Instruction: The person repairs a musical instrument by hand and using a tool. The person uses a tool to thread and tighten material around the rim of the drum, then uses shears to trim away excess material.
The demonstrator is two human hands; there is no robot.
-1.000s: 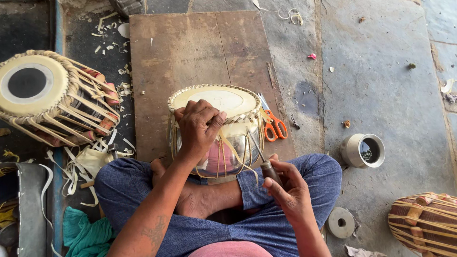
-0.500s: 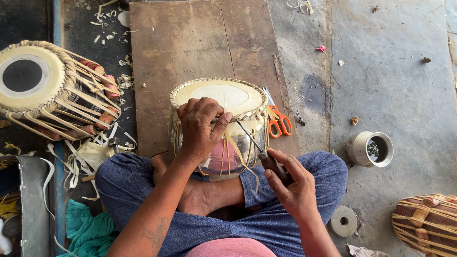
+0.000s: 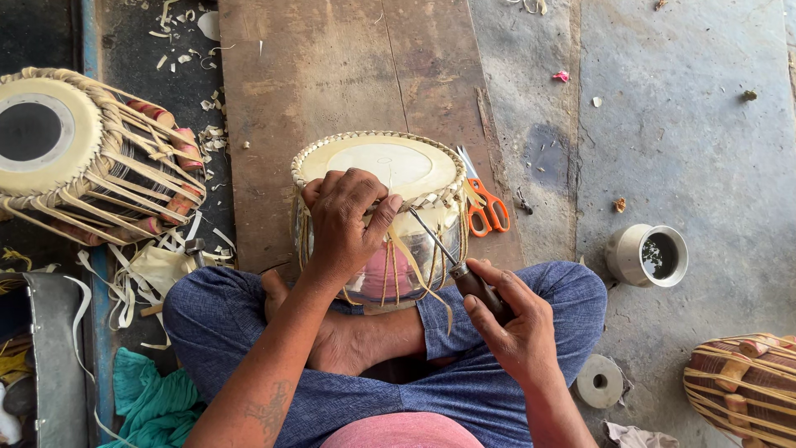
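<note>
1. Gripping the rim of the pale-skinned, metal-bodied drum (image 3: 377, 178), left hand (image 3: 348, 220) curled closed, between crossed legs on the wooden board (image 3: 332, 75).
2. Clasping the wooden-handled awl (image 3: 460, 265), right hand (image 3: 514, 323) closed, tip at the braided edge.
3. Lacing partly threaded; pale strap ends (image 3: 419, 278) hanging loose.

A worn wooden board (image 3: 332, 75) is lying flat on a grey concrete floor (image 3: 688, 124). Daylight is falling evenly over both. Pale strap scraps (image 3: 178, 17) are littering the dark strip (image 3: 133, 83) on the left, where a teal cloth (image 3: 149, 398) is lying crumpled.
</note>
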